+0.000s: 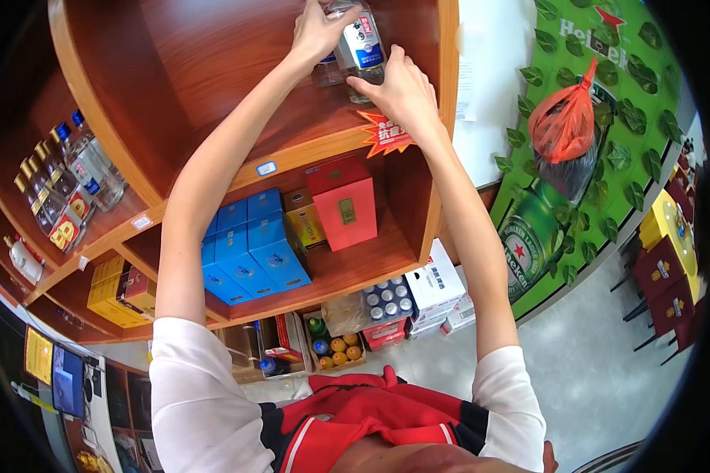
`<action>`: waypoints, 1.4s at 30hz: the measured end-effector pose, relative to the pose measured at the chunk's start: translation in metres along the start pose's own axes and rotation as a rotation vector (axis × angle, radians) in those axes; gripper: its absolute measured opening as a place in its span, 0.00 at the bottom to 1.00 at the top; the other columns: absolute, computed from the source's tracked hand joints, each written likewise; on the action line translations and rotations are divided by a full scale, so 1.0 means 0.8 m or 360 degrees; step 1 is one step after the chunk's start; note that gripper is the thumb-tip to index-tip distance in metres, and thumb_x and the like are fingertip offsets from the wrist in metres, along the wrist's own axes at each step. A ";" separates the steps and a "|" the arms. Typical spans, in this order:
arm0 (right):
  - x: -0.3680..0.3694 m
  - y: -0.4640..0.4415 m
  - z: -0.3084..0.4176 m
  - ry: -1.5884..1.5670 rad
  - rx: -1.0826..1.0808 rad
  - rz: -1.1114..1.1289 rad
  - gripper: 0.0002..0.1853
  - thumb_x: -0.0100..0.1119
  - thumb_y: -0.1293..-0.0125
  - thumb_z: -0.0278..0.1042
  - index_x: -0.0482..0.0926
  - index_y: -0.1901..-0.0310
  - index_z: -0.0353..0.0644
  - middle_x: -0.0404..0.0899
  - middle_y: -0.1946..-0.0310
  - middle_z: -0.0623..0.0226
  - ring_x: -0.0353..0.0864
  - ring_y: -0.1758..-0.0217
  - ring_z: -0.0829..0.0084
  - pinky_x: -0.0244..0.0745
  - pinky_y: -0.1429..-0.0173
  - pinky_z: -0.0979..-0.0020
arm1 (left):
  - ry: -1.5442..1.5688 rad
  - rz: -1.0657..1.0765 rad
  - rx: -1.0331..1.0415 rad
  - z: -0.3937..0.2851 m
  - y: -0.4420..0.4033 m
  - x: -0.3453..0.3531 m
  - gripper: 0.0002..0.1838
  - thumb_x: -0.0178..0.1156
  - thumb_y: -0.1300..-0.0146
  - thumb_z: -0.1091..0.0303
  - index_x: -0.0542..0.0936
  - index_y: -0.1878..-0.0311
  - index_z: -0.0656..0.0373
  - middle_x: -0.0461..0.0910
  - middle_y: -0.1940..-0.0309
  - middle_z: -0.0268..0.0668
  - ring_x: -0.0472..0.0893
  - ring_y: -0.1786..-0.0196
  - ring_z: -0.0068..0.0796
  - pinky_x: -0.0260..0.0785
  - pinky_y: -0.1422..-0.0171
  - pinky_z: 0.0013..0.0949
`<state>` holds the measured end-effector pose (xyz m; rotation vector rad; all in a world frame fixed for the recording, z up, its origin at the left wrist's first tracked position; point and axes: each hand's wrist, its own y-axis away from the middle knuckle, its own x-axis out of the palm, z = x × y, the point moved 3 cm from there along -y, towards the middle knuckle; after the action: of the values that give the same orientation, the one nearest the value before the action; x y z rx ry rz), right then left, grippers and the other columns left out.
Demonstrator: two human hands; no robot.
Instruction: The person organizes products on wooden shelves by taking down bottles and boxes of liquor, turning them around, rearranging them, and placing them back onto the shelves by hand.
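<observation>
A clear glass liquor bottle [364, 46] with a white and blue label stands at the top of the view, on the upper wooden shelf [237, 118]. My left hand [321, 33] is closed around its upper left side, thumb across the glass. From the lower right, my right hand [402, 91] grips the same bottle between thumb and fingers. Part of a second clear bottle [328, 72] shows just left of it, mostly hidden. The bottle's neck and cap are out of sight. A red and yellow starburst sign [386, 134] hangs from the shelf edge below my right hand.
Blue boxes [268, 252] and a red box [341, 205] fill the shelf below. Several bottles [91, 165] stand in the left compartment. A wooden upright [447, 47] borders the right side. On the floor are drink cartons [434, 284] and a crate of bottles [335, 347].
</observation>
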<state>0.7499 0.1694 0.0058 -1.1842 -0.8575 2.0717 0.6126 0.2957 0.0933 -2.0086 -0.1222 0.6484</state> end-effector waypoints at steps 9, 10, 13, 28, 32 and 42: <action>-0.003 0.133 0.086 -0.0850 -0.0191 -0.0370 0.53 0.81 0.46 0.52 0.63 0.28 0.27 0.75 0.38 0.39 0.77 0.34 0.44 0.73 0.31 0.52 | 0.0752 0.0180 -0.0382 -0.044 0.112 -0.122 0.41 0.69 0.32 0.41 0.72 0.32 0.67 0.81 0.43 0.46 0.78 0.36 0.31 0.65 0.29 0.38; -0.001 0.151 0.098 -0.0895 -0.0213 -0.0388 0.53 0.82 0.46 0.51 0.63 0.28 0.27 0.74 0.38 0.40 0.77 0.34 0.43 0.73 0.31 0.52 | 0.0762 0.0211 -0.0423 -0.050 0.125 -0.135 0.38 0.68 0.30 0.43 0.73 0.33 0.67 0.81 0.43 0.43 0.79 0.39 0.29 0.67 0.30 0.36; 0.008 0.195 0.126 -0.1045 -0.0200 -0.0394 0.54 0.85 0.49 0.44 0.63 0.27 0.28 0.73 0.37 0.40 0.77 0.35 0.45 0.74 0.32 0.53 | 0.0841 0.0213 -0.0390 -0.061 0.166 -0.168 0.33 0.67 0.28 0.48 0.73 0.33 0.66 0.83 0.46 0.42 0.80 0.40 0.26 0.68 0.31 0.34; 0.039 0.293 0.351 -0.1272 -0.0747 -0.0373 0.60 0.89 0.55 0.42 0.60 0.26 0.28 0.68 0.31 0.39 0.73 0.30 0.42 0.75 0.31 0.52 | 0.0450 -0.0198 -0.0060 -0.064 0.312 -0.460 0.35 0.66 0.27 0.54 0.68 0.26 0.68 0.79 0.37 0.46 0.79 0.36 0.32 0.70 0.30 0.36; 0.072 0.281 0.434 -0.1233 -0.0595 -0.0170 0.53 0.84 0.48 0.41 0.61 0.27 0.27 0.71 0.35 0.38 0.76 0.34 0.42 0.74 0.31 0.53 | 0.0699 -0.0192 -0.0193 -0.017 0.316 -0.535 0.24 0.65 0.25 0.69 0.70 0.32 0.62 0.82 0.45 0.37 0.80 0.43 0.24 0.75 0.37 0.31; 0.164 0.188 0.524 -0.0795 -0.0406 0.0005 0.50 0.78 0.42 0.44 0.60 0.28 0.22 0.78 0.41 0.34 0.81 0.39 0.41 0.79 0.37 0.51 | 0.0678 0.0071 0.0020 0.104 0.248 -0.569 0.27 0.66 0.26 0.67 0.67 0.30 0.63 0.80 0.41 0.44 0.81 0.39 0.31 0.76 0.34 0.36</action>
<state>0.2952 0.0762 -0.0102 -0.7878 -1.3827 2.3534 0.1483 0.1021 0.0744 -2.0962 0.1816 0.2361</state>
